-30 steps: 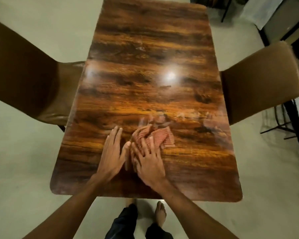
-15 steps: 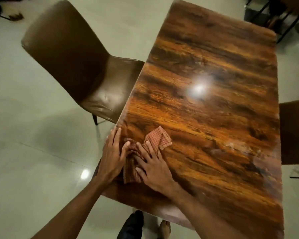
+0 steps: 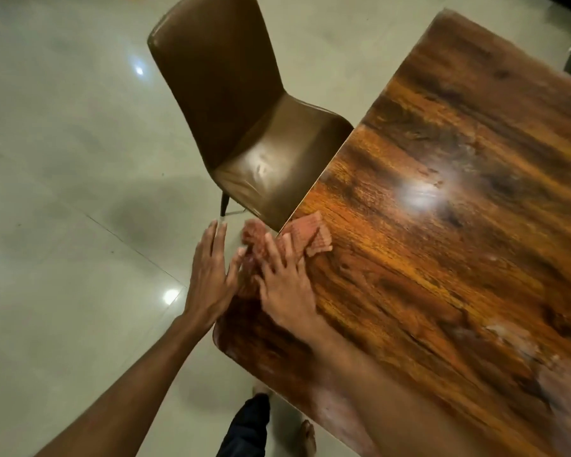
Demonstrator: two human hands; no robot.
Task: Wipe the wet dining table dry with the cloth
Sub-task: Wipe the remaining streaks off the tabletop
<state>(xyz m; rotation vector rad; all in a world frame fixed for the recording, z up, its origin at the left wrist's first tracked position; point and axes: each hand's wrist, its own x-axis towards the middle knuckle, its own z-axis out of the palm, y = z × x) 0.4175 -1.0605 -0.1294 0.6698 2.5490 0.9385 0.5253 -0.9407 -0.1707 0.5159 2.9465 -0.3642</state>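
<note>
While the cloth (image 3: 305, 234) lies bunched at the table (image 3: 442, 258) left edge, partly overhanging | right hand (image 3: 285, 288) flat on it, fingers spread | left hand (image 3: 210, 282) flat, fingers extended, beside the edge, thumb touching cloth | chair (image 3: 244, 127) nearby.

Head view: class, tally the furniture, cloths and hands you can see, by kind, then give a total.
Tables: 1
Chairs: 1
Cloths: 1
Hands: 2, left hand and right hand
Total: 5
</note>
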